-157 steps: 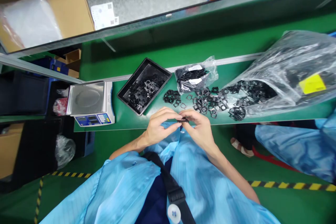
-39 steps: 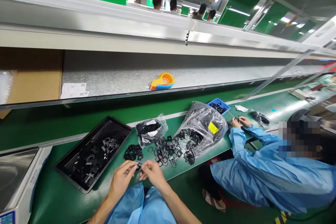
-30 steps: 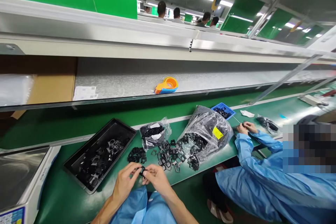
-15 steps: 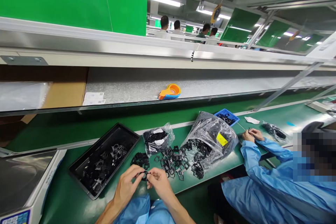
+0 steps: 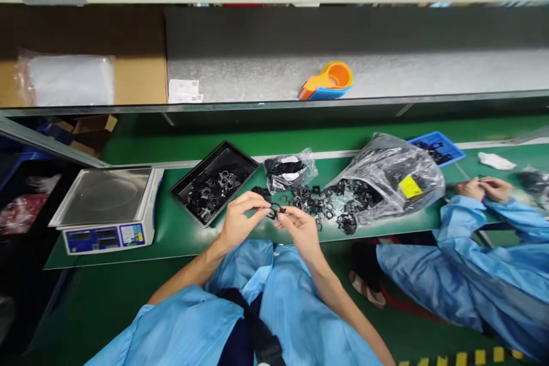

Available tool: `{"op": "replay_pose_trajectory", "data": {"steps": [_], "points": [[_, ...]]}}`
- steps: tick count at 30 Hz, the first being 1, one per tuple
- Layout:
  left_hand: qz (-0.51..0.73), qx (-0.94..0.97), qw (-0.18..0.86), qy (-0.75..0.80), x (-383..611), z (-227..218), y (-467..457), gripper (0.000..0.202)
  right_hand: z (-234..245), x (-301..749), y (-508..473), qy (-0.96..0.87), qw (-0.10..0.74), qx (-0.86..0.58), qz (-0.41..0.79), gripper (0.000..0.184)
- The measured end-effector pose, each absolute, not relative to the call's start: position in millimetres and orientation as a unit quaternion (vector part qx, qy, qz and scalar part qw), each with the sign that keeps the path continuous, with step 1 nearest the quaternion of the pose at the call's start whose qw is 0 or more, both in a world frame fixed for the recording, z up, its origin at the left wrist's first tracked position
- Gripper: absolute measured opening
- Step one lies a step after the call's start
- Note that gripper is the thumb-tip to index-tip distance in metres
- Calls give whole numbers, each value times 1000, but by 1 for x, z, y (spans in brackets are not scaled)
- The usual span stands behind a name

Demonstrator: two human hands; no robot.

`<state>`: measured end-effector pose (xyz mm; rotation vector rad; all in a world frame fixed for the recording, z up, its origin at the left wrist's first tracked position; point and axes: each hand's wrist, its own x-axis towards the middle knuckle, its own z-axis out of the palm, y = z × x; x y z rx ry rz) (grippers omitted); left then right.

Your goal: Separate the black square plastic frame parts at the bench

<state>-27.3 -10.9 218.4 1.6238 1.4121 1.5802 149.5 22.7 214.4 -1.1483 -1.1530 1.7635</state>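
Between my fingertips, just over the near side of the green bench, is a small black ring-shaped plastic part (image 5: 273, 213). My left hand (image 5: 243, 216) pinches it from the left, and my right hand (image 5: 300, 229) grips its other side. Right behind my hands lies a loose pile of similar black parts (image 5: 309, 201). It runs into the mouth of a large clear plastic bag (image 5: 386, 166) with a yellow label. To the left, a black tray (image 5: 182, 190) holds more such parts. A smaller clear bag (image 5: 283, 172) of black pieces rests behind the pile.
A weighing scale (image 5: 107, 200) stands at the bench's left. At the right, a blue bin (image 5: 457, 152) sits behind the large bag, and a co-worker's hands (image 5: 484, 189) are at the bench. A shelf above carries an orange tape dispenser (image 5: 317, 83) and a cardboard box (image 5: 139, 57).
My view has tilted down and shifted left, bringing the scale and my lap into sight. Both hands still hold the small black part together.
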Motion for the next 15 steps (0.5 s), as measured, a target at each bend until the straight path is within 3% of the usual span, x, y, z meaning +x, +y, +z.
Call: {"op": "replay_pose_trajectory", "data": {"steps": [15], "points": [[523, 642, 167, 535, -23, 227, -15, 15, 233, 146, 11, -436, 351, -387, 733, 34]]}}
